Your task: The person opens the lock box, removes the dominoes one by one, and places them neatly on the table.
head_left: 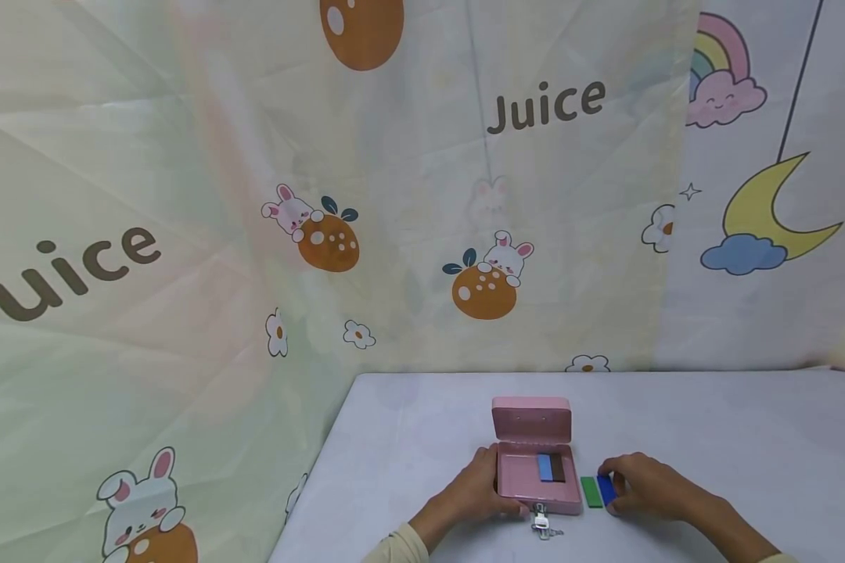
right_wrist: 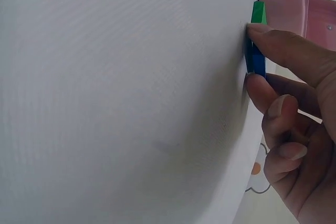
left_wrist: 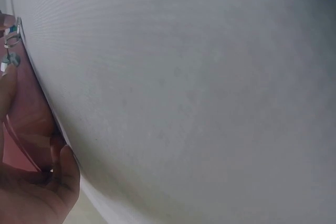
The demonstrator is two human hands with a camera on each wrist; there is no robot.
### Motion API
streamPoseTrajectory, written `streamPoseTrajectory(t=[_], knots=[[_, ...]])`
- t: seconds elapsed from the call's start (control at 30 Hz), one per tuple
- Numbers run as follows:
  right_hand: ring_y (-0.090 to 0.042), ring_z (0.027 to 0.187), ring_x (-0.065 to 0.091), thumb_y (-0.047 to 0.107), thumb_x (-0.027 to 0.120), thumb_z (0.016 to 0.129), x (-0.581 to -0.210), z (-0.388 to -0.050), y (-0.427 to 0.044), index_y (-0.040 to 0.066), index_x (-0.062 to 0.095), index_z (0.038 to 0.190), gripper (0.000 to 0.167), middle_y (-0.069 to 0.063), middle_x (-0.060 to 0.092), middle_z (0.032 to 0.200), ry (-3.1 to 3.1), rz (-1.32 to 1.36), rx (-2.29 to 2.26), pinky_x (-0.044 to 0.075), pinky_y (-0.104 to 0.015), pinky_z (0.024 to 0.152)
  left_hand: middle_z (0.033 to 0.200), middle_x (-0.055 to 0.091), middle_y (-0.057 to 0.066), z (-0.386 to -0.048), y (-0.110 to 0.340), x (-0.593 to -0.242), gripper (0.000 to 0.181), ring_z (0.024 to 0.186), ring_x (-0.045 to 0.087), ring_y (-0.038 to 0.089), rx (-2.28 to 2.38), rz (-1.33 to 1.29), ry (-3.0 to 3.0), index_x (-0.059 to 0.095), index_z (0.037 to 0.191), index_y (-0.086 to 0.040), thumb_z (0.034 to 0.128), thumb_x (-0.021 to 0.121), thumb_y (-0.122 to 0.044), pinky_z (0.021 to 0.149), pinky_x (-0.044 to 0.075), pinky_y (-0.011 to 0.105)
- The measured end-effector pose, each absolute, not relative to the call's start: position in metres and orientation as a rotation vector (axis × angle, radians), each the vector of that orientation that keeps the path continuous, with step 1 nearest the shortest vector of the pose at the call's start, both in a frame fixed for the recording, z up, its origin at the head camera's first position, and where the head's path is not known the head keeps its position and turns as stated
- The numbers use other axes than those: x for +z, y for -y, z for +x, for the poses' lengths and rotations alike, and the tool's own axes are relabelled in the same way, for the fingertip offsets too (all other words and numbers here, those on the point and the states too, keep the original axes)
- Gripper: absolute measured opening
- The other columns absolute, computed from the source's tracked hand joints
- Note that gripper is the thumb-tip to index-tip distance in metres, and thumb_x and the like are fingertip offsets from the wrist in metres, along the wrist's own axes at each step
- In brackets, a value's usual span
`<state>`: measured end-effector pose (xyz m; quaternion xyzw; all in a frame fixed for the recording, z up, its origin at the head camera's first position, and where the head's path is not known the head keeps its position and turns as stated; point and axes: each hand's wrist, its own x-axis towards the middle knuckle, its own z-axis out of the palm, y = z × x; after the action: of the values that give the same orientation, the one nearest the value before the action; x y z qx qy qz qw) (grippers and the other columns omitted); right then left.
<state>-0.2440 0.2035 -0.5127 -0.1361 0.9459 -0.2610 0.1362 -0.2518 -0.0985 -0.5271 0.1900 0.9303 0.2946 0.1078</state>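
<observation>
A pink metal cash box (head_left: 515, 478) stands on the table with its lid (head_left: 531, 422) raised. Inside, a light blue block (head_left: 545, 467) and a dark brown block (head_left: 559, 467) lie side by side toward the right. My left hand (head_left: 473, 489) grips the box's left side, thumb along the front edge. To the right of the box, a green block (head_left: 591, 492) lies on the table. Just beyond it, my right hand (head_left: 651, 486) pinches a blue block (right_wrist: 259, 61) between thumb and finger, low at the tabletop. The right wrist view shows the blue block near the green one.
A small lock with keys (head_left: 541, 522) hangs at the front of the box and reaches over the tabletop. The white table (head_left: 408, 422) ends at the back against a printed curtain (head_left: 408, 336). Another curtain wall (head_left: 204, 407) borders the left side.
</observation>
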Motion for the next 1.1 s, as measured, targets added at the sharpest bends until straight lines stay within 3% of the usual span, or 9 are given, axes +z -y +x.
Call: streamPoseTrajectory(t=[1.1], knots=[[-0.018,0.079,0.052,0.021,0.091,0.07,-0.5153,-0.2451,-0.2041,0.006,0.071,0.11,0.047,0.0,0.054,0.075,-2.725,-0.354,-0.775,0.046,-0.038,0.074,0.118,0.051,-0.009,-0.2513,0.0987,-0.5256,0.1,0.099,0.05,0.002,0.844,0.565,-2.754,0.037,0.15,-0.026,0.0684,0.09,-0.049,0.099,0.049,0.032]])
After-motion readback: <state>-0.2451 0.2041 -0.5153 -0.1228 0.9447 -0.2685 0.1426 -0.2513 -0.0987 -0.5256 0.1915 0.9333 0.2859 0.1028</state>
